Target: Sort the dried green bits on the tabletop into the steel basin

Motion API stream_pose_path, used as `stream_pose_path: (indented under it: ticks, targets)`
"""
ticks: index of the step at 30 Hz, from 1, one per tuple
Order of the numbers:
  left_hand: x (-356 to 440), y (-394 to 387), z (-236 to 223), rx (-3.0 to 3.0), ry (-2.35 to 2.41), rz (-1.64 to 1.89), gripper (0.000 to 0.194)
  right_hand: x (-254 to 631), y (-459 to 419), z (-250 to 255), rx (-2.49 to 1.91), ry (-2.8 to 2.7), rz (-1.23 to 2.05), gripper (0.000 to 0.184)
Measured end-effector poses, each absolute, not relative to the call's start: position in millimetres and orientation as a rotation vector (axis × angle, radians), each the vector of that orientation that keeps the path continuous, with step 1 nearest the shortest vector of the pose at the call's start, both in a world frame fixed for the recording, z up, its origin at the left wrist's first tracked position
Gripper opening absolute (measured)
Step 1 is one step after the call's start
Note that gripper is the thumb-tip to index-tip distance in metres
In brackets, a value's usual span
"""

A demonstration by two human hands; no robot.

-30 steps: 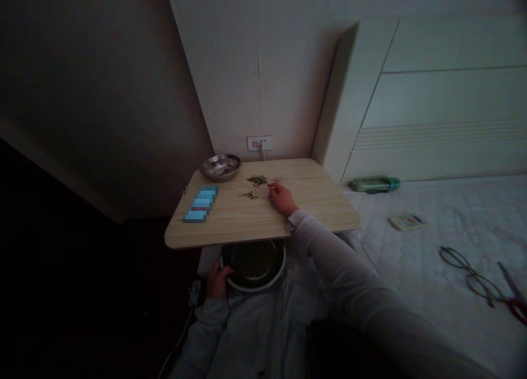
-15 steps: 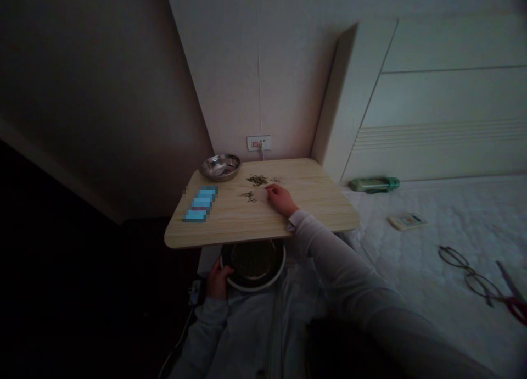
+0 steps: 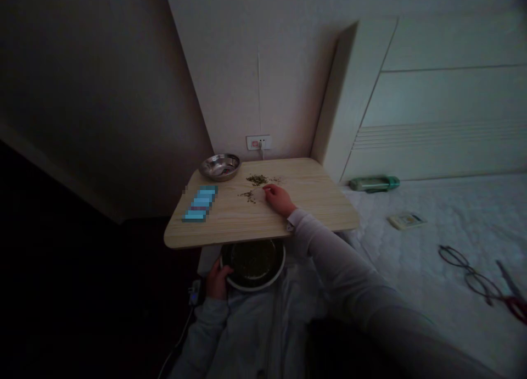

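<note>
Green bits [image 3: 257, 179]: tabletop [image 3: 317, 195] | basin [image 3: 272, 278]: dark contents | metal bowl [image 3: 211, 173]: contents unclear

r arm [image 3: 346, 277] extended fwd, fingers [image 3: 270, 189] curled; l hand [image 3: 217, 281] low

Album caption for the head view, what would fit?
Right hand beside dark bits on the table, left hand holding a pale-rimmed bowl.

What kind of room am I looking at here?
Probably a bedroom: there is a bed with a white quilted cover, a pale headboard standing against the wall, and a small wooden table beside it.
</note>
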State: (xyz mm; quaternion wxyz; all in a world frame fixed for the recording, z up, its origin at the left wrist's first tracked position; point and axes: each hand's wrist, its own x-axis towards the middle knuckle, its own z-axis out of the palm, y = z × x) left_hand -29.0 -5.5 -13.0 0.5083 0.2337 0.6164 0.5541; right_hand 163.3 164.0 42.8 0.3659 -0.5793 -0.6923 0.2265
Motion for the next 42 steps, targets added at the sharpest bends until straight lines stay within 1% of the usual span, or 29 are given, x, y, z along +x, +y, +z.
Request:
stream_pose_path:
  ticks: [3,8,17,21,25,35,42]
  targets:
    - [-30,-5,-16,0.561,1.478,1.328,0.033,162,164,44,-1.527,-1.799,0.556,0.026]
    - [-30,-6,-14,0.563,1.466,1.314,0.027,162,162,44,-1.473,-1.798,0.64,0.027]
    - [-29,-7,-5,0.581,1.494,1.316,0.024,156,160,45,-1.498,-1.816,0.609,0.027]
    - [-28,-7,-7,0.552,1.514,1.309,0.027,155,155,47,-1.464,-1.847,0.642,0.027]
    - [-29,-7,-8,0.58,1.504,1.307,0.021,154,154,47,-1.462,-1.815,0.622,0.029]
    - [-30,-7,-13,0.633,1.504,1.348,0.027,153,149,46,-1.428,-1.875,0.665,0.028]
    - [-30,-8,-10,0.599,1.502,1.309,0.025,152,144,49,-1.426,-1.882,0.643,0.027]
